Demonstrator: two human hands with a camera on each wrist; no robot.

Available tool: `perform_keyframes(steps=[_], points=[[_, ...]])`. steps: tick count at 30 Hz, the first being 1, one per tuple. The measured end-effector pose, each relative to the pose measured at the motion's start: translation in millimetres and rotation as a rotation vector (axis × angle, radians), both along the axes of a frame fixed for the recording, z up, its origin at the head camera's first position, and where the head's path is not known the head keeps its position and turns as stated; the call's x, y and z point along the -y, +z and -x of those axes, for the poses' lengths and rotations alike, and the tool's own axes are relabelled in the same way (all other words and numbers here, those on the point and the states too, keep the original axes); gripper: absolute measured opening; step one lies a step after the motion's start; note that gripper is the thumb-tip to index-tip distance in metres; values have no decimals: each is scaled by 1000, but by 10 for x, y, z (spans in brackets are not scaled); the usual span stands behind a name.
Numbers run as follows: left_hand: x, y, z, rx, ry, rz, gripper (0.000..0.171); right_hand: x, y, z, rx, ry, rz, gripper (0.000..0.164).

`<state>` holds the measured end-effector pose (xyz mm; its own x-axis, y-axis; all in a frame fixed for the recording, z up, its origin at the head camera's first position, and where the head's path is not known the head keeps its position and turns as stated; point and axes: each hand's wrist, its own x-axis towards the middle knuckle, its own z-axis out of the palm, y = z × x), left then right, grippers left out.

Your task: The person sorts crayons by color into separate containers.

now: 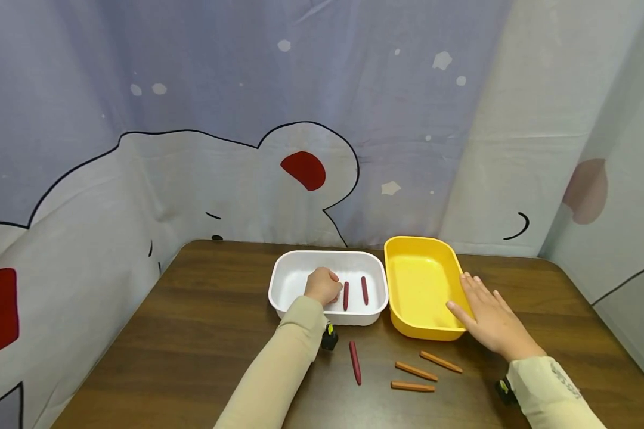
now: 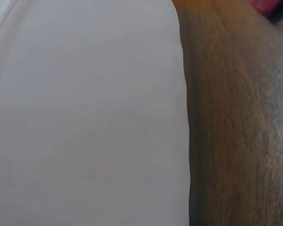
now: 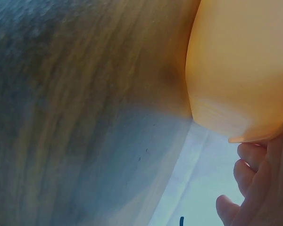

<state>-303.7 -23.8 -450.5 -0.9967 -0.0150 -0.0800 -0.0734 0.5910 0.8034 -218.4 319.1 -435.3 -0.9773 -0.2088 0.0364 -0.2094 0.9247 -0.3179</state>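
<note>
Brown wooden desk (image 1: 193,357) carries a white plastic tray (image 1: 356,318); inside, beside two dark-red slim sticks (image 1: 365,291), my left hand (image 1: 322,286) is curled, pinching I cannot tell. My right hand (image 1: 491,322), spread, touches a yellow plastic tray (image 1: 418,286).

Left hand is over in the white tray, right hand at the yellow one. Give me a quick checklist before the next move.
1. White tray upright on the table: ok.
2. Yellow tray steadied: ok, the right hand touches its right side.
3. Left hand free of any crayon: cannot tell, its curled fingers hide what they may hold.
4. All visible red crayons in the white tray: not ok, one lies on the table in front.
5. Orange crayons off the table: not ok, three lie there.
</note>
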Motion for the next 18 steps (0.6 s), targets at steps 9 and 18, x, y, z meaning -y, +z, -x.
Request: perform_keyframes(steps=[9, 18], points=[[43, 57, -15, -38, 6, -3, 6, 31, -13, 23, -3, 6, 10, 86], [104, 152, -125, -4, -48, -195, 15, 16, -7, -6, -8, 4, 4, 85]])
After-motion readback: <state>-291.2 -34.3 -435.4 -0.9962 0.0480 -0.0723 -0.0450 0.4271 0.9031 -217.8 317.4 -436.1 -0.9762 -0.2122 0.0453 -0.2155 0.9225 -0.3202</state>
